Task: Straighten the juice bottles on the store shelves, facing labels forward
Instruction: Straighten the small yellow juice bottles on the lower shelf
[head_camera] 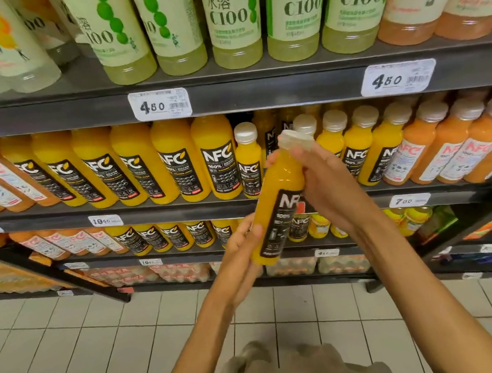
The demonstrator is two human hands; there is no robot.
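juice bottle tilted, cap up-right, label facing camera

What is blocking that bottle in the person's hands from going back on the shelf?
Nothing visible. The orange juice bottle, held by the left hand and right hand, is off the middle shelf. A dark gap shows in the row of small bottles right behind it.
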